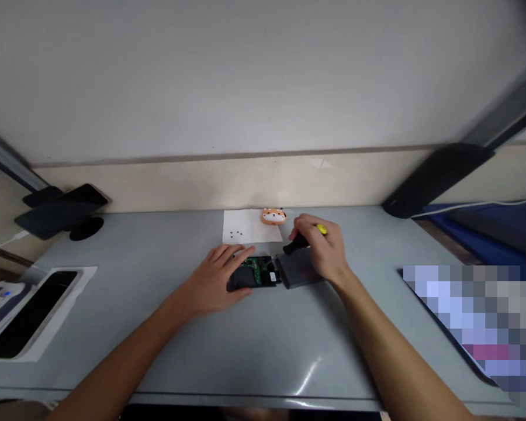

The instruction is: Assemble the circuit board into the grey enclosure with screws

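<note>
My left hand (217,280) grips an opened black device with a green circuit board (258,272) lying on the desk. Its thumb is along the near side and its fingers along the far side. In my right hand (326,245) is a screwdriver (297,242) with a black and yellow handle, fingers wrapped round it. The tip points down and left to the device's right end; whether it touches a screw is too small to tell. A dark grey flat case part (300,272) lies against that end, partly under my right hand.
White paper (245,219) behind the device carries several tiny dark screws (235,234) and an orange animal-faced case (274,216). On the left are a phone on a stand (63,210) and another phone (35,313). A blurred-out screen (477,321) lies at the right.
</note>
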{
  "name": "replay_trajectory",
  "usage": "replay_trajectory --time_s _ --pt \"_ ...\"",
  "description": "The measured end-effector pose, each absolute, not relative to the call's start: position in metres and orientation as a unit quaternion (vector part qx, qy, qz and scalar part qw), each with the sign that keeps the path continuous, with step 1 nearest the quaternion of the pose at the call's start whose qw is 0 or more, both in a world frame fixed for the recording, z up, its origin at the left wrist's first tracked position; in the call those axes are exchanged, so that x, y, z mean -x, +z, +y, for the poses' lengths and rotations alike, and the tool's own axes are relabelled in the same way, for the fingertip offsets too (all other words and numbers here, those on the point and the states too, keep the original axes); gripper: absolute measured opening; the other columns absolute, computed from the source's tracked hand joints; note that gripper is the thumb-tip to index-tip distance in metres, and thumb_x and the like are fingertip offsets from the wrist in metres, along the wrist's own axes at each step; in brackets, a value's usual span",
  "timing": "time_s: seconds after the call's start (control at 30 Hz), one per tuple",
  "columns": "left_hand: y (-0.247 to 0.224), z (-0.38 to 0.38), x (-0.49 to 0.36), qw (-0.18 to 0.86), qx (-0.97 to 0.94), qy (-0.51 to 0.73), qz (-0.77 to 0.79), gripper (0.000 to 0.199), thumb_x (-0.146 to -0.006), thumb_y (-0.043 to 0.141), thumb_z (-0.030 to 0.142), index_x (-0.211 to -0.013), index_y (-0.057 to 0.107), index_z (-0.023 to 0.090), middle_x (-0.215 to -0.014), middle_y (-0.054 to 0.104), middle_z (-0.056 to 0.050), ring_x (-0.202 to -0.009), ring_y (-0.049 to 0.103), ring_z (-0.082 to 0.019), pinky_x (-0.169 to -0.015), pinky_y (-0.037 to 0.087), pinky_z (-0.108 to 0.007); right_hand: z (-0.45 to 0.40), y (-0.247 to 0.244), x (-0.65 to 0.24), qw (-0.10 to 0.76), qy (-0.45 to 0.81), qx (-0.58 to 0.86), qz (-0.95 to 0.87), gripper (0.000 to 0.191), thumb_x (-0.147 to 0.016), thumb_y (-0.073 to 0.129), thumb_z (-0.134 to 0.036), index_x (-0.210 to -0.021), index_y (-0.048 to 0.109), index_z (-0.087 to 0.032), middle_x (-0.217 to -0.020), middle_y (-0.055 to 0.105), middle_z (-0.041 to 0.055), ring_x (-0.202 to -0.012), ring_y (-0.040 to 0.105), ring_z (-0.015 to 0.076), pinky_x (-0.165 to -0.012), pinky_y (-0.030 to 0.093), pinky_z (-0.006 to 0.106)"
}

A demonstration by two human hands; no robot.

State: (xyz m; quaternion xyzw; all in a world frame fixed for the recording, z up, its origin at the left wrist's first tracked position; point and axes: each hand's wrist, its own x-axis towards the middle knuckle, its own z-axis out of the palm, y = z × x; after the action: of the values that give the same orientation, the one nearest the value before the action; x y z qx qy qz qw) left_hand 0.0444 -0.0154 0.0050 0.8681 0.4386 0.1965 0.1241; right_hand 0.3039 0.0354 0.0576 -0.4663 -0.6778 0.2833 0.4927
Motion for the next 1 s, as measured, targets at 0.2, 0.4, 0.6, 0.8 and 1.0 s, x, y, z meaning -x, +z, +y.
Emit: replay_trajectory --time_s 0.2,0.4,0.6,0.8,1.0 --pt "-0.001 -0.019 -0.059 0.114 -0.863 0.217 0.441 0.066 -0.099 0.061 0.038 -0.159 0.032 0.032 -0.152 0.051 -0.007 -0.139 0.044 -0.029 -0.117 0.036 -0.047 0.029 0.054 -0.293 0.427 0.275 0.459 -0.729 0.033 -0.092 0.049 -0.03 -0.062 0.058 -0.02 -0.056 0.05 -0.0024 -0.056 0.044 0.013 -0.058 0.032 0.029" --pt "-0.007 -0.021 -0.074 0.11 -0.858 0.213 0.455 0.054 -0.103 0.055 0.038 -0.154 0.038 0.029 -0.146 0.058 -0.006 -0.133 0.049 -0.028 -0.114 0.034 -0.049 0.027 0.054 -0.292 0.429 0.24 0.454 -0.743 0.032 -0.091 0.051 -0.026 -0.061 0.057 -0.019 -0.056 0.05 -0.0031 -0.055 0.044 0.0119 -0.059 0.033 0.028" --pt "-0.009 -0.02 -0.074 0.128 -0.85 0.213 0.465 0.045 -0.104 0.055 0.036 -0.147 0.046 0.028 -0.143 0.062 -0.005 -0.132 0.052 -0.027 -0.111 0.034 -0.048 0.026 0.055 -0.291 0.448 0.228 0.449 -0.739 0.032 -0.09 0.05 -0.023 -0.059 0.056 -0.019 -0.055 0.05 -0.0023 -0.055 0.044 0.0119 -0.058 0.033 0.028" --pt "-0.005 -0.021 -0.074 0.124 -0.859 0.205 0.452 0.039 -0.102 0.059 0.034 -0.14 0.052 0.028 -0.142 0.062 -0.003 -0.132 0.051 -0.026 -0.112 0.032 -0.047 0.027 0.054 -0.292 0.458 0.223 0.454 -0.731 0.032 -0.089 0.05 -0.021 -0.058 0.055 -0.018 -0.053 0.048 -0.0031 -0.054 0.044 0.0106 -0.056 0.032 0.027" --pt "-0.007 -0.02 -0.073 0.134 -0.859 0.205 0.45 0.038 -0.103 0.058 0.032 -0.14 0.052 0.029 -0.144 0.061 -0.002 -0.132 0.05 -0.025 -0.112 0.032 -0.046 0.028 0.053 -0.291 0.461 0.211 0.454 -0.733 0.032 -0.089 0.05 -0.021 -0.058 0.054 -0.018 -0.053 0.047 -0.0035 -0.054 0.043 0.0102 -0.057 0.033 0.027"
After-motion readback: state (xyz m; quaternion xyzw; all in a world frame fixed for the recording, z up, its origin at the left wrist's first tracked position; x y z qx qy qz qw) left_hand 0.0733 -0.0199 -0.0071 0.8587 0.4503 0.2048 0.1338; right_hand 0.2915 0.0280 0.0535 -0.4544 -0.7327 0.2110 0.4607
